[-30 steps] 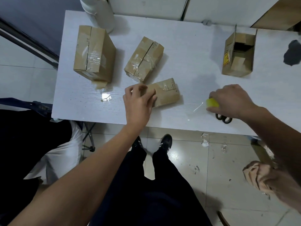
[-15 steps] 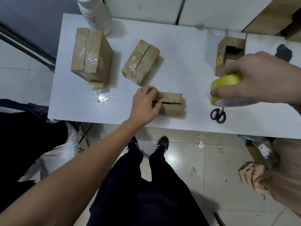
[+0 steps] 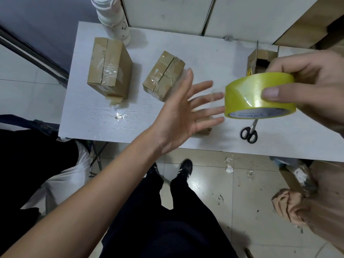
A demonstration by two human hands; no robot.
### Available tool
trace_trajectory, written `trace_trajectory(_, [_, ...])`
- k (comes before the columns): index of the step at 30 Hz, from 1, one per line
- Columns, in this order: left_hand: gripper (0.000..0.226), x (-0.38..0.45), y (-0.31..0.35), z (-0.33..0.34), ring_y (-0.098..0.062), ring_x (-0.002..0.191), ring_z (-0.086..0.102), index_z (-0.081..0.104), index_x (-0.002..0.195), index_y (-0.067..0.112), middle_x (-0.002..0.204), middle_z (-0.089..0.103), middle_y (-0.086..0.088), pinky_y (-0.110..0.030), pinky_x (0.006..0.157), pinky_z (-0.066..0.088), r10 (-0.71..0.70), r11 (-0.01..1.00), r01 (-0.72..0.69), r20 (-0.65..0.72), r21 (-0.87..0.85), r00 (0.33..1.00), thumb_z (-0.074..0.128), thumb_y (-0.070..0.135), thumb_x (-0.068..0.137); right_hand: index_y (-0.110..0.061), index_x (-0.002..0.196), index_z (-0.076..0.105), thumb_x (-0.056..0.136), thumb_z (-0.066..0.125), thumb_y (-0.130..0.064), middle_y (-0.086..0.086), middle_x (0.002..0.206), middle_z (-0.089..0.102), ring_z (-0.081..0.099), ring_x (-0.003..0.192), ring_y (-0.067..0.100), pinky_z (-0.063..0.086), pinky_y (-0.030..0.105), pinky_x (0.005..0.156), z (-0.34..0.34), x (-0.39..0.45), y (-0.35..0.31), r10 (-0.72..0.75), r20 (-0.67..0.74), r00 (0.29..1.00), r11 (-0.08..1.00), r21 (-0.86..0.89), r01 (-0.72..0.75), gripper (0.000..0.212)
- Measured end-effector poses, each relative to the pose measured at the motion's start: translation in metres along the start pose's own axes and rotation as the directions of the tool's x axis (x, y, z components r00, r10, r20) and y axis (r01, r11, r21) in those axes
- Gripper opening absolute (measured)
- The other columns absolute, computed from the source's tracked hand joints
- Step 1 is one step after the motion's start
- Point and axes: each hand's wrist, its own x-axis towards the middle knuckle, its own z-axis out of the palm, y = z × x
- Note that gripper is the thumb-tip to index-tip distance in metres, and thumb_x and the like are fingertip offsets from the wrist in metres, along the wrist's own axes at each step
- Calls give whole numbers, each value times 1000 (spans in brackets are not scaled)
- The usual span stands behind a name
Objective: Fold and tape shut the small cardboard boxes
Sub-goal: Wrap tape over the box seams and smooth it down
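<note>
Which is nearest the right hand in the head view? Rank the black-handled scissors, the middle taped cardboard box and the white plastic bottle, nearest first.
Measured from the right hand gripping the yellow tape roll:
1. Black-handled scissors, just below it at the table's near edge.
2. Middle taped cardboard box, table centre.
3. White plastic bottle, far back left.

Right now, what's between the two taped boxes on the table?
Only bare white table lies between the left box and middle box, in the head view.
</note>
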Motion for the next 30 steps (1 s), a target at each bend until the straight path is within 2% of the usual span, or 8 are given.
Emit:
trace_trajectory(5, [54, -16, 1, -3, -26, 111, 69, 60, 138, 7, 126, 69, -12, -40, 88, 57, 34, 998, -37, 51, 57, 998, 69, 40, 96, -20, 69, 69, 73, 76, -31, -1, 59, 53, 48, 53, 12, 38, 17, 51, 14, -6, 8, 22, 1, 1000, 989, 144, -22, 14])
trace_trajectory(9, [34, -43, -21, -18, -24, 101, 70, 69, 125, 8, 116, 73, -10, -32, 81, 58, 91, 986, -92, 16, 136, 996, 65, 11, 91, -10, 74, 67, 68, 87, -45, 8, 61, 52, 46, 55, 21, 36, 23, 51, 34, -22, 19, 103, 10, 995, 983, 155, -103, 42])
trace_trajectory(11, [28, -61, -37, -25, -22, 93, 72, 76, 113, 11, 105, 75, -8, -28, 78, 58, 108, 978, -98, -46, 185, 993, 70, 7, 86, -12, 71, 67, 73, 84, -32, 1, 59, 50, 46, 55, 12, 34, 21, 50, 50, -35, 28, 175, 55, 983, 966, 182, -182, 27])
trace_trajectory(17, [10, -93, -64, -42, -17, 67, 64, 76, 88, 10, 78, 67, -9, -25, 66, 54, 23, 986, 9, -190, 164, 981, 77, 7, 79, -17, 68, 65, 69, 77, -47, -2, 60, 49, 44, 56, 11, 34, 19, 52, 91, -57, 46, 344, 110, 933, 918, 168, -358, 32])
trace_trajectory(21, [12, -92, -46, -55, -15, 65, 63, 76, 91, 6, 73, 68, -7, -24, 66, 54, 17, 905, 71, -202, 419, 979, 83, 5, 81, -20, 71, 64, 70, 89, -49, -10, 56, 52, 46, 52, 5, 35, 14, 50, 97, -55, 46, 455, 60, 888, 886, -123, -446, 38])
trace_trajectory(25, [13, -70, -27, -66, -9, 66, 64, 79, 99, 23, 73, 69, 6, -24, 70, 50, 135, 509, 62, -152, 859, 979, 79, 14, 90, -29, 103, 53, 71, 77, -67, 1, 64, 61, 59, 67, 18, 44, 36, 59, 104, -37, 54, 515, -41, 856, 728, -507, -461, 55])
trace_trajectory(27, [27, -57, -17, -67, -10, 68, 66, 74, 116, 24, 72, 65, 9, -24, 72, 50, 162, 474, 52, -145, 879, 976, 78, 16, 90, -34, 131, 40, 69, 67, -81, 3, 75, 59, 59, 76, 24, 43, 38, 63, 99, -24, 64, 518, -97, 850, 572, -699, -428, 83])
trace_trajectory(30, [57, -36, -12, -71, -15, 72, 71, 57, 141, 28, 80, 66, 5, -28, 76, 54, 177, 465, 2, -95, 885, 980, 79, 14, 90, -46, 158, 7, 68, 69, -83, 4, 84, 59, 60, 88, 31, 46, 39, 70, 90, -3, 76, 566, -77, 821, 546, -711, -443, 116])
